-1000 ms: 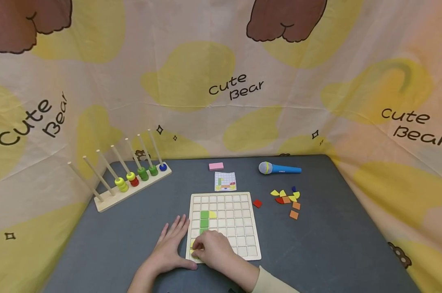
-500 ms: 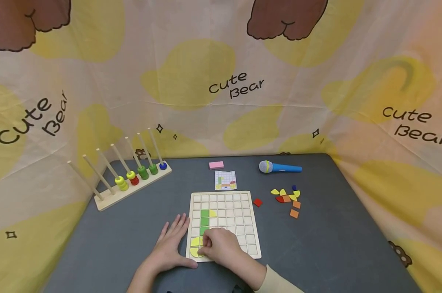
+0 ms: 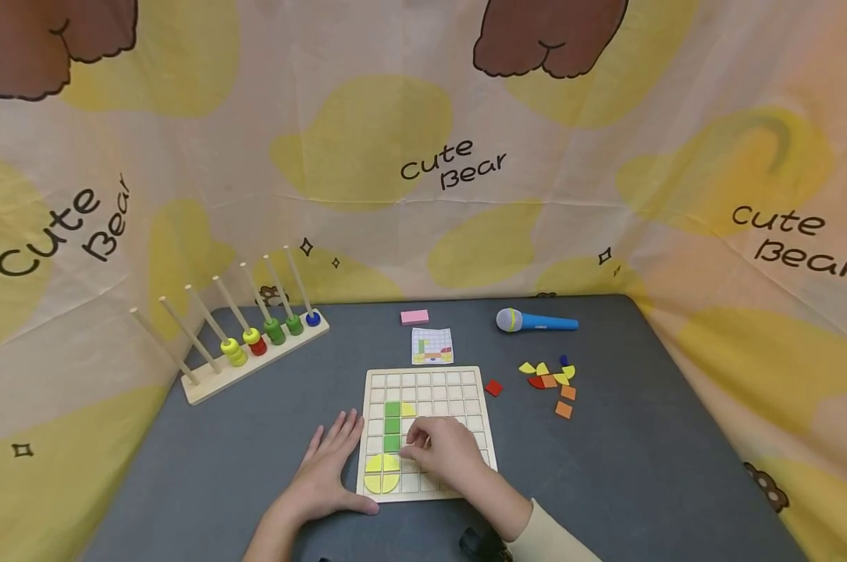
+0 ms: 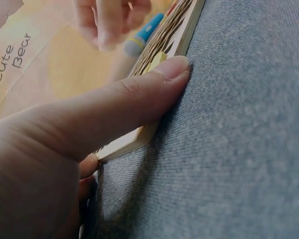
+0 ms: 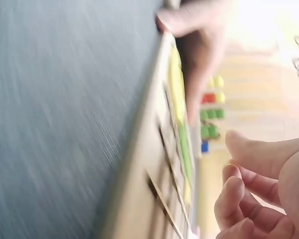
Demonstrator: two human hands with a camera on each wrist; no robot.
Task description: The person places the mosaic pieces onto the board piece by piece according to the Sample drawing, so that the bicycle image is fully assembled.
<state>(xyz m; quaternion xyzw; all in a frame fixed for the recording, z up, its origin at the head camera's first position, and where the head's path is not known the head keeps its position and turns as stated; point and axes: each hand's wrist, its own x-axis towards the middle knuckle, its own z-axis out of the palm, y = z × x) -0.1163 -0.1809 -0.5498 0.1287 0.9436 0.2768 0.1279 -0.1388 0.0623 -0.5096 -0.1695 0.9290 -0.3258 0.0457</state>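
A wooden grid board (image 3: 457, 388) lies on the table. My left hand (image 3: 325, 472), fingers spread, rests at its lower left corner; in the left wrist view the thumb (image 4: 134, 92) touches the board's edge. Several yellow quarter-circle tiles (image 3: 373, 484) sit in the lower left cells, below green square tiles (image 3: 392, 425) in a column. One more yellow tile (image 3: 408, 410) lies beside the top green one. Over the board's middle hovers my right hand (image 3: 444, 449), fingers loosely bent; the right wrist view shows nothing between thumb and fingertips (image 5: 233, 186).
A printed pattern card (image 3: 432, 346) and a pink block (image 3: 414, 318) lie behind the board. To the right are a red tile (image 3: 493, 388), loose orange tiles (image 3: 564, 410) with others, and a blue toy microphone (image 3: 546, 322). A bead-and-peg stand (image 3: 254, 355) stands at left.
My right hand has moved from the lower left cells rightward and away, uncovering the yellow quarter-circle tiles there. My left hand has stayed in place.
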